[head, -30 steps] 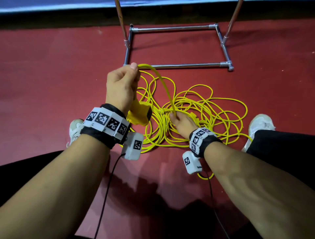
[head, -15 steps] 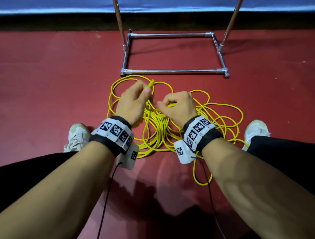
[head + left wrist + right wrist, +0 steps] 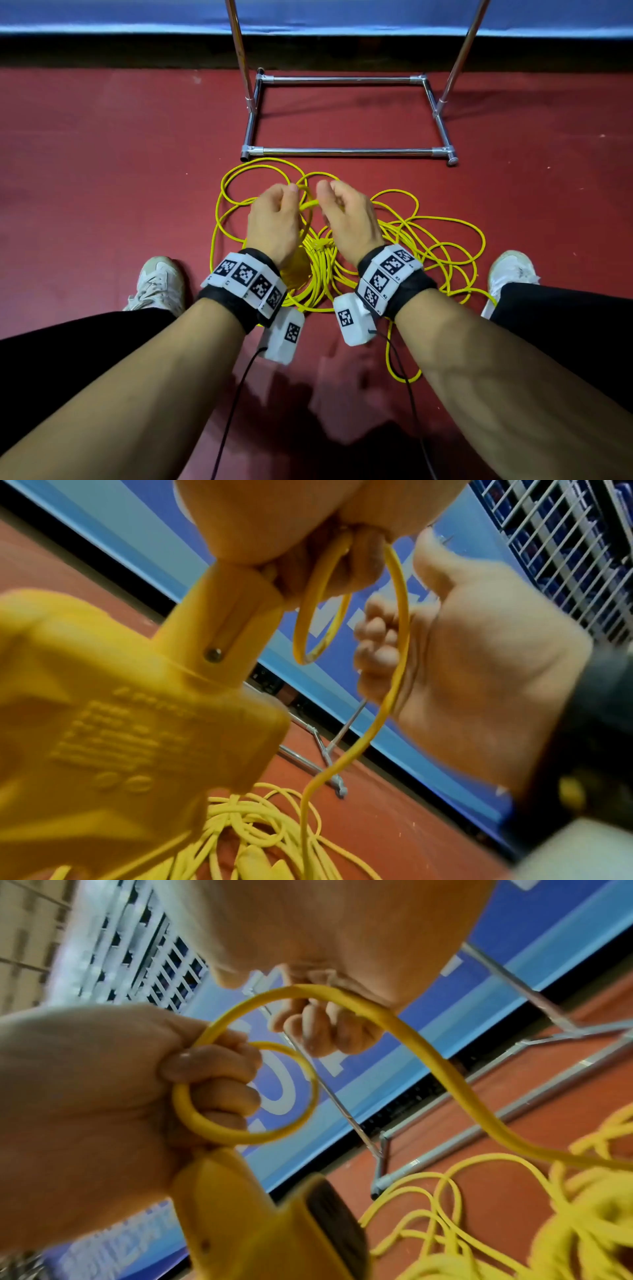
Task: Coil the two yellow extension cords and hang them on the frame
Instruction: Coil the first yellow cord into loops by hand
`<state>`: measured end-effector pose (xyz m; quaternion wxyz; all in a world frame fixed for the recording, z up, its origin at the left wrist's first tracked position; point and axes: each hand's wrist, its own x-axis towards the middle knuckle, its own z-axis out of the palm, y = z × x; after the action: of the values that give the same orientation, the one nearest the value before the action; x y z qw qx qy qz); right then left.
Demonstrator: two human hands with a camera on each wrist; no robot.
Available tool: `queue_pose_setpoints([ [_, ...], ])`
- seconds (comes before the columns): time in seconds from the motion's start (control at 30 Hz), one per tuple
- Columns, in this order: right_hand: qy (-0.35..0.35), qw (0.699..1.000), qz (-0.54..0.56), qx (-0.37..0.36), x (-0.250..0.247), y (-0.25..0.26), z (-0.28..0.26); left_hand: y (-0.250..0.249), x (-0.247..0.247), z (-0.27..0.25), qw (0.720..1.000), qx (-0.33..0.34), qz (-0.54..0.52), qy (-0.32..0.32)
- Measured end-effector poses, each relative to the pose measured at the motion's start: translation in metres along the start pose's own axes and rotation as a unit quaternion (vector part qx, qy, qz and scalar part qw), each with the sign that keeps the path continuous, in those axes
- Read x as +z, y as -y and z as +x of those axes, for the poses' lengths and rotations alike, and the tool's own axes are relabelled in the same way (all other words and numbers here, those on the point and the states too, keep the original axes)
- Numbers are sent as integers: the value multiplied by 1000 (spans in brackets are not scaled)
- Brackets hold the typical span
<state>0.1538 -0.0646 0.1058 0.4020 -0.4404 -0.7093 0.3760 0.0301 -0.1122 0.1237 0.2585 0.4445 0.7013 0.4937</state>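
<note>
While both hands grip it, yellow cord [image 3: 445, 240] sprawls tangled.

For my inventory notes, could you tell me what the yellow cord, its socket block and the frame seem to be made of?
Yellow cord: flexible, smooth rubber or PVC jacket, judging by its soft bends.
Socket block: rigid moulded plastic, matte, with embossed lettering and a screw.
Frame: metal tubing, probably chromed or stainless, given its bright mirror-like shine.

— Where are the hands?
— Both forearms reach forward, side by side above the yellow cord [image 3: 445, 240] pile.
— And the grip?
— The left hand [image 3: 274, 219] curls its fingers round a small loop of cord; the right hand [image 3: 349, 219] pinches the strand just beside it.
</note>
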Motion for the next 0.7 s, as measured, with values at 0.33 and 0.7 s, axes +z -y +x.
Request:
queue_pose_setpoints([
  [0.33, -36, 988, 119, 92, -17, -44, -3, -3, -9, 0, 990, -43, -93, 95],
  [0.7, 81, 984, 156, 44, -20, -11, 11, -6, -2, -4, 982, -32, -133, 133],
])
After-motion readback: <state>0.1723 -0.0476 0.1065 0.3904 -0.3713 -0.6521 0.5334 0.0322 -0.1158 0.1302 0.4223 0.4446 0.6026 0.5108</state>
